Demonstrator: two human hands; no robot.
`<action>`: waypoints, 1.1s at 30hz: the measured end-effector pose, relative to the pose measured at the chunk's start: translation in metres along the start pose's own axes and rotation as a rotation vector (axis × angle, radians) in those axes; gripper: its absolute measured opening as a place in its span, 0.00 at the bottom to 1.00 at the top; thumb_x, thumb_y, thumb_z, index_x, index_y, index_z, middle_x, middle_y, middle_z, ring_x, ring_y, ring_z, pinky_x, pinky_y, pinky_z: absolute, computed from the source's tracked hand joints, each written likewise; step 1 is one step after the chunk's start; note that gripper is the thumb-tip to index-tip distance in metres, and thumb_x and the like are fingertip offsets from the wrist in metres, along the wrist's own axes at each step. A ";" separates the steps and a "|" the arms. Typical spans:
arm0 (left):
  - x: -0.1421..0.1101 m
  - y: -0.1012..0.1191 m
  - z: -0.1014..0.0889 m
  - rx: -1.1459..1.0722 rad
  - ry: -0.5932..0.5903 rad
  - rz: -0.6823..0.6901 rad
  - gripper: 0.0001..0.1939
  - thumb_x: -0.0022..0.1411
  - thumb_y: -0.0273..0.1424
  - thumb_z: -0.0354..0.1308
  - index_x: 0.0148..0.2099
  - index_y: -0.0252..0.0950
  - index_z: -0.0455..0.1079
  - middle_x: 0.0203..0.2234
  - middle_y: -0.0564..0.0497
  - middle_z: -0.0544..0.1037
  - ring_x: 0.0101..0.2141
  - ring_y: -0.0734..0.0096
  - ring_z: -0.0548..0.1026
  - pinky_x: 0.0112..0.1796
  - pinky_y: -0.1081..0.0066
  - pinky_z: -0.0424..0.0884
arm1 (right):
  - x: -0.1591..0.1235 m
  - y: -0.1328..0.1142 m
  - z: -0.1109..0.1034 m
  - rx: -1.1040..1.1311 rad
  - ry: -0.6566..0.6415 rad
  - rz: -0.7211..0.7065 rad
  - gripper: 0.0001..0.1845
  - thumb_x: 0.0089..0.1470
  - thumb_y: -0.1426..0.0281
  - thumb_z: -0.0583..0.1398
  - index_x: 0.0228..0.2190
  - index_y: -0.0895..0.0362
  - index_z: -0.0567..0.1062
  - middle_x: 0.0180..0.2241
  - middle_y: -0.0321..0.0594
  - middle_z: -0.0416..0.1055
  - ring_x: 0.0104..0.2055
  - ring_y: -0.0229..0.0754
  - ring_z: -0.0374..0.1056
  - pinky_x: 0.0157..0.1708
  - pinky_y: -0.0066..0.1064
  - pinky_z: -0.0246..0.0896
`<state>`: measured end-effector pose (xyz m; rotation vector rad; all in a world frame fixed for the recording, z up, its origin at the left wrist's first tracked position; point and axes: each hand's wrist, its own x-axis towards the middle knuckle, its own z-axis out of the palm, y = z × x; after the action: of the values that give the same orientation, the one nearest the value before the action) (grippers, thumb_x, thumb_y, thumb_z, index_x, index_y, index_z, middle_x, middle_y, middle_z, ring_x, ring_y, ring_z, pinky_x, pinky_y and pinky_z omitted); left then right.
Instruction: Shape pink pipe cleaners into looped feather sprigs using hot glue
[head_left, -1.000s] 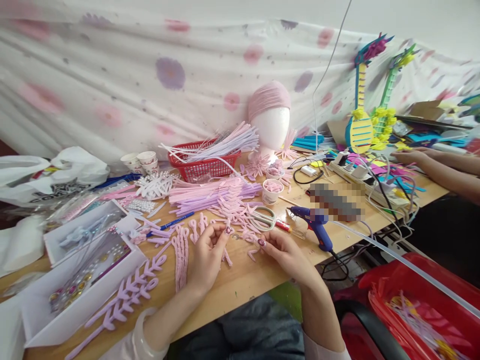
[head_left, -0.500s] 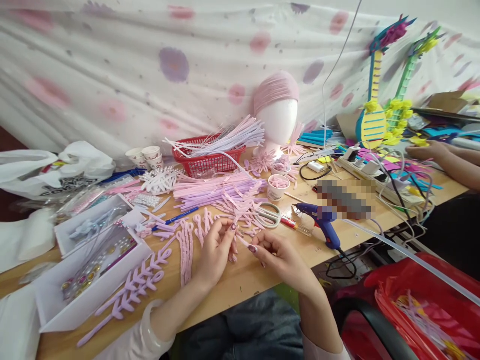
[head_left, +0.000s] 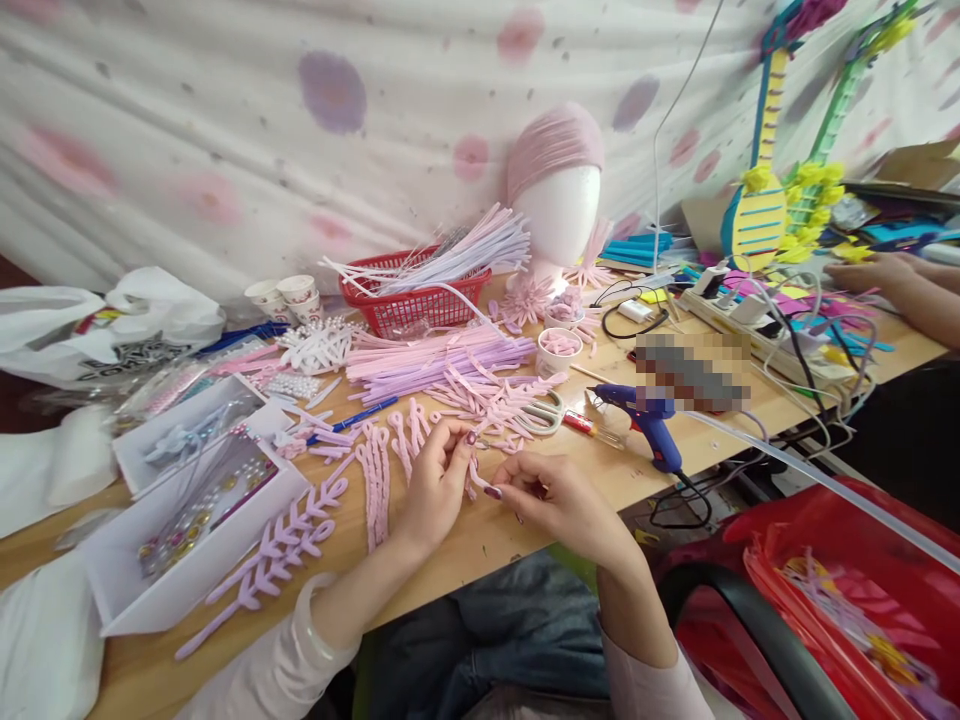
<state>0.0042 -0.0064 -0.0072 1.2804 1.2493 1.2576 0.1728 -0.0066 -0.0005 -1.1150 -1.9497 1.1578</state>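
Between my two hands is a short pale pink pipe cleaner (head_left: 477, 478). My left hand (head_left: 438, 482) pinches its upper end between thumb and fingers. With thumb and forefinger, my right hand (head_left: 546, 494) grips the lower end, its other fingers curled. Just behind the hands lie loose pink pipe cleaner pieces (head_left: 491, 398) and scissors (head_left: 546, 412) with pale handles. Left of my left hand are braided pink strips (head_left: 373, 485) and looped pink pieces (head_left: 409, 440). Farther left rest purple leafy sprigs (head_left: 281, 550) of pipe cleaner.
White boxes (head_left: 187, 560) of beads stand at left. Behind are a red basket (head_left: 409, 305) of pipe cleaners, a paper cup (head_left: 559, 350) and a foam head (head_left: 564, 215). A blue glue gun (head_left: 646, 425), power strips (head_left: 757, 325) and another person's hand (head_left: 874, 275) are at right.
My right hand has come slightly left, and the pipe cleaner between my hands now bends downward. The whole view has tilted a little downward.
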 end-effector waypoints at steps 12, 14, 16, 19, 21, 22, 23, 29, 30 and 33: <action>-0.001 -0.003 -0.003 0.063 0.184 0.115 0.08 0.65 0.36 0.51 0.35 0.39 0.61 0.22 0.60 0.64 0.17 0.80 0.65 0.19 0.79 0.63 | 0.003 -0.010 0.011 0.048 0.087 0.023 0.11 0.57 0.63 0.59 0.28 0.57 0.72 0.18 0.30 0.64 0.19 0.33 0.55 0.20 0.25 0.49; 0.000 -0.004 -0.004 0.079 0.199 0.115 0.08 0.66 0.37 0.51 0.35 0.39 0.61 0.22 0.59 0.64 0.18 0.80 0.64 0.19 0.79 0.62 | 0.005 -0.008 0.011 0.054 0.105 0.039 0.11 0.57 0.62 0.59 0.29 0.57 0.73 0.19 0.31 0.65 0.20 0.33 0.57 0.21 0.25 0.51; 0.000 -0.003 -0.004 0.078 0.208 0.118 0.08 0.66 0.37 0.51 0.35 0.39 0.61 0.22 0.60 0.64 0.18 0.80 0.64 0.19 0.79 0.62 | 0.006 -0.005 0.011 0.089 0.123 0.061 0.12 0.56 0.61 0.59 0.31 0.57 0.74 0.20 0.32 0.67 0.21 0.34 0.60 0.21 0.26 0.52; 0.000 -0.001 -0.004 0.057 0.209 0.127 0.08 0.66 0.37 0.51 0.36 0.39 0.62 0.21 0.60 0.64 0.18 0.79 0.64 0.19 0.79 0.61 | 0.009 0.000 0.012 0.202 0.145 0.081 0.13 0.55 0.59 0.60 0.32 0.57 0.73 0.20 0.32 0.67 0.20 0.34 0.62 0.21 0.25 0.53; 0.000 0.000 -0.005 0.047 0.208 0.130 0.07 0.65 0.36 0.52 0.36 0.38 0.63 0.21 0.59 0.65 0.19 0.78 0.66 0.20 0.79 0.63 | 0.010 0.002 0.013 0.281 0.173 0.084 0.15 0.53 0.57 0.62 0.31 0.58 0.72 0.20 0.32 0.67 0.20 0.34 0.62 0.21 0.25 0.53; 0.000 -0.001 -0.005 0.042 0.204 0.127 0.08 0.65 0.36 0.53 0.36 0.38 0.64 0.21 0.58 0.66 0.20 0.78 0.67 0.22 0.79 0.65 | 0.011 0.003 0.012 0.314 0.188 0.083 0.16 0.52 0.57 0.62 0.31 0.58 0.72 0.20 0.33 0.67 0.20 0.33 0.62 0.21 0.25 0.53; 0.001 -0.001 -0.005 0.034 0.198 0.122 0.08 0.64 0.36 0.54 0.36 0.38 0.65 0.22 0.58 0.67 0.21 0.77 0.68 0.23 0.79 0.66 | 0.011 0.004 0.011 0.338 0.199 0.083 0.17 0.51 0.57 0.63 0.31 0.59 0.72 0.20 0.33 0.67 0.20 0.33 0.62 0.20 0.25 0.52; 0.005 -0.010 -0.006 -0.039 0.177 0.084 0.09 0.62 0.38 0.57 0.37 0.37 0.67 0.25 0.55 0.72 0.25 0.75 0.73 0.22 0.79 0.66 | 0.006 0.008 0.000 0.344 0.241 0.004 0.13 0.51 0.59 0.64 0.30 0.58 0.75 0.19 0.34 0.69 0.20 0.34 0.62 0.21 0.26 0.55; 0.005 -0.010 -0.006 -0.052 0.169 0.077 0.09 0.62 0.38 0.57 0.37 0.37 0.67 0.25 0.55 0.72 0.25 0.75 0.73 0.22 0.79 0.66 | 0.005 0.009 -0.001 0.321 0.282 -0.036 0.12 0.52 0.61 0.64 0.30 0.57 0.76 0.19 0.34 0.70 0.20 0.35 0.63 0.22 0.27 0.56; 0.004 -0.008 -0.004 -0.091 0.122 0.054 0.10 0.61 0.38 0.59 0.37 0.36 0.67 0.24 0.55 0.72 0.24 0.76 0.74 0.22 0.79 0.67 | 0.005 0.009 -0.002 0.233 0.413 -0.147 0.07 0.53 0.65 0.64 0.30 0.56 0.77 0.18 0.34 0.71 0.21 0.36 0.66 0.27 0.28 0.60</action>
<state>-0.0002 -0.0020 -0.0145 1.1944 1.2351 1.4332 0.1756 0.0009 -0.0073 -0.9780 -1.5113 0.9578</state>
